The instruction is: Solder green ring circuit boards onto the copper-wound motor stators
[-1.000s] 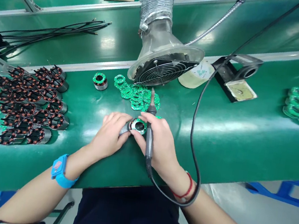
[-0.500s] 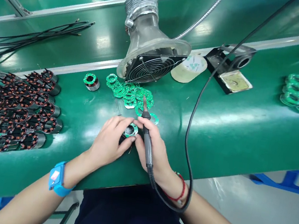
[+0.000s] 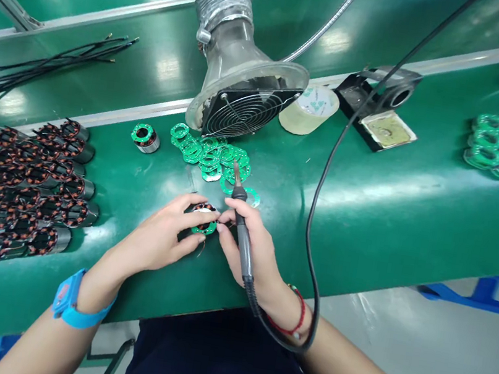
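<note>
A motor stator [image 3: 196, 223] with copper windings stands on the green bench between my hands. A green ring-shaped circuit board [image 3: 210, 229] sits at its top, partly hidden by my fingers. My left hand [image 3: 163, 230] is curled round the stator, its index finger laid across the top and its thumb at the near side. In my right hand [image 3: 259, 245] a soldering iron [image 3: 243, 245] is gripped, its tip pointing away from me over loose boards. The right thumb and index fingertips meet close to the stator's right edge, where thin wires show.
Loose ring boards [image 3: 210, 155] lie beyond my hands, beneath a fume extractor hood [image 3: 246, 111]. One stator with a board [image 3: 145, 138] stands apart. Many stators [image 3: 38, 187] fill the left. A tape roll [image 3: 310, 110] and iron stand [image 3: 383, 110] are behind. The iron's cable [image 3: 312, 221] loops rightward.
My left hand has shifted left, and its index finger now reaches across the stator's top. More of the stator and its windings shows. The right hand keeps the soldering iron. The view has shifted slightly.
</note>
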A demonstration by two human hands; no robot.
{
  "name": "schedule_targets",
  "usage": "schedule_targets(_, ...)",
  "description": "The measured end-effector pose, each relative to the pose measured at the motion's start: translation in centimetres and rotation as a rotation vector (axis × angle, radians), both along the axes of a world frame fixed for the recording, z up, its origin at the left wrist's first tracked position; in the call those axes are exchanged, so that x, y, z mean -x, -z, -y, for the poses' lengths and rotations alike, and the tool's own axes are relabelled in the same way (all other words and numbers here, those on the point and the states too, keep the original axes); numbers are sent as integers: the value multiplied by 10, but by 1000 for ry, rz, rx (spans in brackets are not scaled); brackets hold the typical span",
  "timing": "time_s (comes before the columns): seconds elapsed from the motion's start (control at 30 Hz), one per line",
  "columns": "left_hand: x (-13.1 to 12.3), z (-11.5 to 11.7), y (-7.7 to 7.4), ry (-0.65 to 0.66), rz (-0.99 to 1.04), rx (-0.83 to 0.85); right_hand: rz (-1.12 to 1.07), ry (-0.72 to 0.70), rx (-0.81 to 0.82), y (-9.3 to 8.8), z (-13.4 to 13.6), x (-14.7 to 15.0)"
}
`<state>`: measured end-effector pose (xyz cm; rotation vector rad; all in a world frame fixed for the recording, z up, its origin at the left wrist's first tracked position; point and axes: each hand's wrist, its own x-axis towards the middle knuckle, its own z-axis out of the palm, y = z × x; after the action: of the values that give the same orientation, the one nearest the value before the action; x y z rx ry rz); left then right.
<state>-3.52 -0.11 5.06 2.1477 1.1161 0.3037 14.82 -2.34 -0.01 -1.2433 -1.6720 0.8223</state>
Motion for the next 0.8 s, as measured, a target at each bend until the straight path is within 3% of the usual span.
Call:
schedule_targets(0.2, -10, 8, 16, -132, 41, -163, 1, -67, -10, 0, -3, -6)
schedule_targets(0.37, -14, 9, 28, -163, 58, -278, -16, -79, -6, 0, -1, -3)
schedule_targets(0.6, -4, 4, 27, -112, 51, -172, 91, -35, -97, -3, -1, -2)
schedule_targets(0.8, 10, 8, 19, -74, -40, -131, 263, -307, -150, -10, -14, 0)
